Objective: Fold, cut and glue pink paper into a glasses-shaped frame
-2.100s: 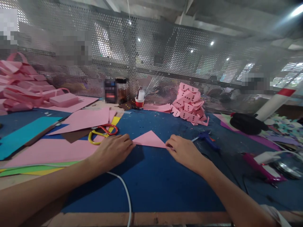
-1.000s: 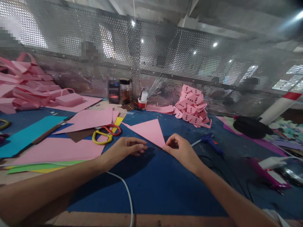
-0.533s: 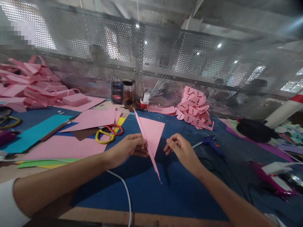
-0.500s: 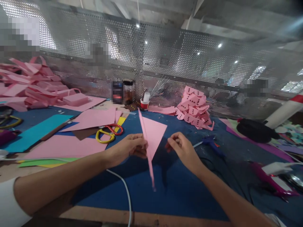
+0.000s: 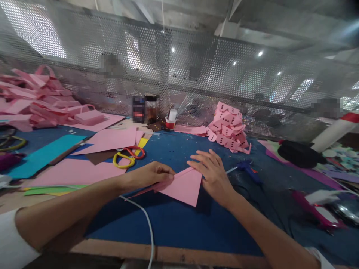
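Low over the blue work surface, my left hand pinches a folded pink sheet, which looks like craft foam or thick paper. A pointed, wing-like part of it extends right; a narrow end points left beneath my hand. My right hand has its fingers stretched out at the sheet's upper right corner, seemingly touching it; its thumb is hidden. Beyond my left wrist lie scissors with yellow and red handles. A blue glue gun rests to the right of my right hand.
Pink strips are heaped at the back left. Dotted pink pieces are piled near the perforated metal screen. A magenta glue gun lies at right. A white cable runs across the front edge. Coloured sheets cover the left.
The pink sheet has turned from nearly upright and edge-on to lying lower, its broad face showing. My right hand has moved left onto its corner, fingers uncurled.
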`<state>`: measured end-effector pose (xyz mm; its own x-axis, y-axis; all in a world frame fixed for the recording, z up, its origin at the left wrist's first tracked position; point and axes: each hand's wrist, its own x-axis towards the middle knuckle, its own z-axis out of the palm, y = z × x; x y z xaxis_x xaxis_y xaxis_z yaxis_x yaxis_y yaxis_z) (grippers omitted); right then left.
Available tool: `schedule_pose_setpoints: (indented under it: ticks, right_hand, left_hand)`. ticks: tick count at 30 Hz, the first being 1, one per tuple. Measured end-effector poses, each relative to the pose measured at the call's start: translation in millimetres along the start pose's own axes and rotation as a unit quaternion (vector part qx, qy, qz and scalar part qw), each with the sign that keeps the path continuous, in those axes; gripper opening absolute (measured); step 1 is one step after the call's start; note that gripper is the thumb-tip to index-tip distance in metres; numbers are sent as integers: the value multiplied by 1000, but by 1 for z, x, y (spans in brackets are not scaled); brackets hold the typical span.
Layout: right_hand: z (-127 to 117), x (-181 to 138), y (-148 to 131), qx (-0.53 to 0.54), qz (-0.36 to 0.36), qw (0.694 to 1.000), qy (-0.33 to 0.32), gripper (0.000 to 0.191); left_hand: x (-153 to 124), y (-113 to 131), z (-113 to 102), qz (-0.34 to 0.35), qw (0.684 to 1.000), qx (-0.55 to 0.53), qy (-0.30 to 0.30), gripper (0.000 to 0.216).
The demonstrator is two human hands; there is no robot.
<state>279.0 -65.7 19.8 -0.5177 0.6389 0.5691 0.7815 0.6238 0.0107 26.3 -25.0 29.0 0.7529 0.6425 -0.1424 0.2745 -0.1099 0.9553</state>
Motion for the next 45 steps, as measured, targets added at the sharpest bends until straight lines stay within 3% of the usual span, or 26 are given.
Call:
schedule_pose_setpoints:
  ticks: [6,14,18,26,34,45]
  right_hand:
    - [9,-3,6,4,-32,999,-37,26]
    - [11,-4,5,21,-11,997,-73,39]
    - [10,-4,-4,69,-18,993,-97,34]
    - [8,-7,-12,91,-34,987,-129,28]
    - [6,-7,-17,129,-22,983,-126,33]
    - [14,-8,-20,202,20,969,-141,15]
  left_hand:
    - [2,-10,-7,-15,999,14,44,38]
    - [7,-24,-16,13,996,63,55,37]
    - [7,-26,-15,23,989,125,79,34]
    - [6,-30,-13,31,961,241,131,24]
    - [5,-30,-10,110,908,366,173,21]
    - [2,-28,2,200,874,406,177,23]
